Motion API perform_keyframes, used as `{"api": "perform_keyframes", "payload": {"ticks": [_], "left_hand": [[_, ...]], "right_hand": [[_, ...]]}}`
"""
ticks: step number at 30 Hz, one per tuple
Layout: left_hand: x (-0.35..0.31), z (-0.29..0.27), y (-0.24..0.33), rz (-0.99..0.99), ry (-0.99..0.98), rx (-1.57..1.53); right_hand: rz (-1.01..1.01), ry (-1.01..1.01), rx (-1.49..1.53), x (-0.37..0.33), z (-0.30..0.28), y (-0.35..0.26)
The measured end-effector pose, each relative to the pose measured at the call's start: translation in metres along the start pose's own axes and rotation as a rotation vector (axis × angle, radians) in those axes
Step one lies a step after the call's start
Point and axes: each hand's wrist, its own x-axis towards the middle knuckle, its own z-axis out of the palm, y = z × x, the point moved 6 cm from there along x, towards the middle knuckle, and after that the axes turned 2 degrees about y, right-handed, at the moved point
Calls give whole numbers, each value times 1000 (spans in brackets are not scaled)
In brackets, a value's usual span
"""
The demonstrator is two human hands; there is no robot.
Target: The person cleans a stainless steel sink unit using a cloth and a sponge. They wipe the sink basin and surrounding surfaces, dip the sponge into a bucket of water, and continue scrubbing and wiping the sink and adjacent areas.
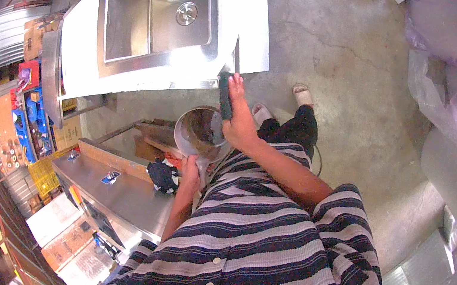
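- I see one person standing at the near side of a steel sink (165, 32), which lies on a white sheet (256, 17) with its bowl and round drain (186, 13) facing up.
- The right hand (239, 121) is closed around the dark handle of a narrow tool (225, 97). Its thin end points away from the body, over the white sheet beside the sink's near right corner; whether it touches, I cannot tell.
- The left hand (191, 175) is lower, closed on what looks like the handle of a round pan (185, 140). The pan's open side is turned up; its inside looks brownish, but its content is not clear to me.
- The two hands are apart, and the pan is between them, near the striped shirt (262, 227).
- In my judgement, the step in hand is holding both things ready by the sink's edge, with the tool as the working one.
- The next move, I think, calls for a steady right wrist and a level pan, so that nothing spills and the tool's end does not scratch the steel.
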Motion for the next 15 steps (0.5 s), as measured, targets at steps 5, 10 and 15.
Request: {"api": "perform_keyframes", "payload": {"ticks": [5,10,15], "left_hand": [[10,-7,-12,83,-61,-11],[-12,12,16,1,-42,-13],[21,-16,-24,-3,-47,40]], "right_hand": [[-100,-32,15,0,-3,-19],[38,1,7,3,-3,22],[-42,-41,-6,-2,-3,-29]]}}
